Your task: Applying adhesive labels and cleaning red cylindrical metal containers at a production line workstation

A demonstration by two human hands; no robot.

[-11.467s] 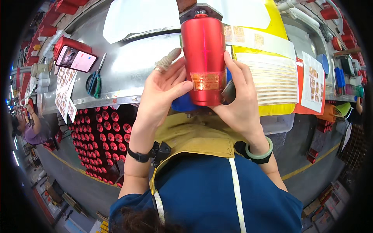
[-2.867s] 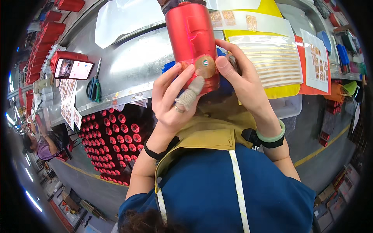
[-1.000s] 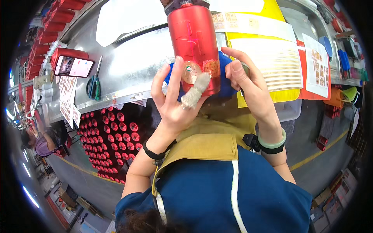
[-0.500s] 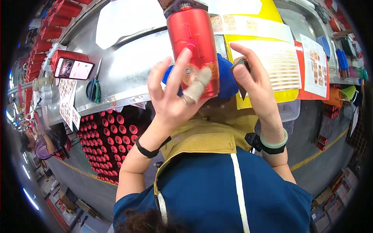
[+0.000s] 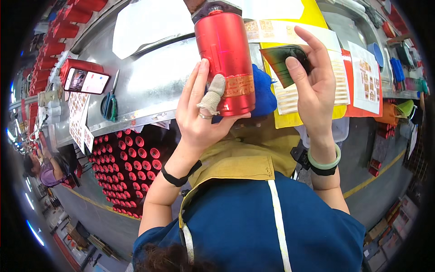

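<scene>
A red metallic bottle (image 5: 222, 45) lies with its neck end against a dark fixture (image 5: 215, 6) at the far side of the bench. A gold patterned band (image 5: 239, 85) runs round its near end. My left hand (image 5: 192, 120) is curved against the bottle's left side, fingers along it and thumb at its near end; one finger wears a cloth finger cover (image 5: 213, 97). To the right, my right hand (image 5: 317, 88) pinches a dark, glossy, flat scraper-like piece (image 5: 282, 61) between thumb and fingers, above the bench. A blue cloth (image 5: 266, 93) lies partly hidden behind the bottle.
Under the scraper-like piece are a yellow folder (image 5: 290, 119) and a sheet of gold strips (image 5: 337, 84). Left on the metal bench (image 5: 140, 86) lie scissors (image 5: 108, 104) and a propped phone (image 5: 86, 80). Many red cylinders (image 5: 131, 154) stand below the bench edge. A person (image 5: 50, 165) sits far left.
My left hand has come off the bottle's front onto its left side, uncovering the gold band. My right hand has moved right and turned, showing the dark piece's broad face.
</scene>
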